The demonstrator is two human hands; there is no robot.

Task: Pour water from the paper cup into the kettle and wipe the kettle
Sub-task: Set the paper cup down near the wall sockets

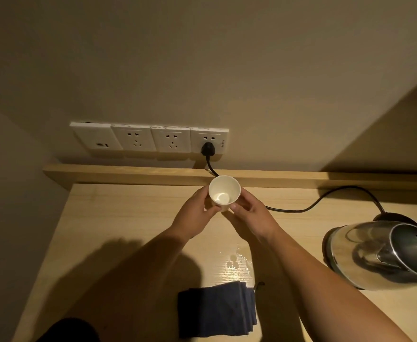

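A white paper cup (224, 191) is held upright over the back middle of the wooden table, its mouth toward me; its inside looks nearly empty. My left hand (194, 215) grips its left side and my right hand (251, 215) grips its right side near the base. A steel electric kettle (365, 253) stands at the right edge with its lid open, well right of both hands. A folded dark blue cloth (217, 308) lies near the front edge, below my arms.
Water drops (237, 261) lie on the wooden table (128, 223) between cloth and cup. A black power cord (301, 209) runs from a wall socket (208, 144) across the back to the kettle base. A raised wooden ledge (128, 175) borders the back.
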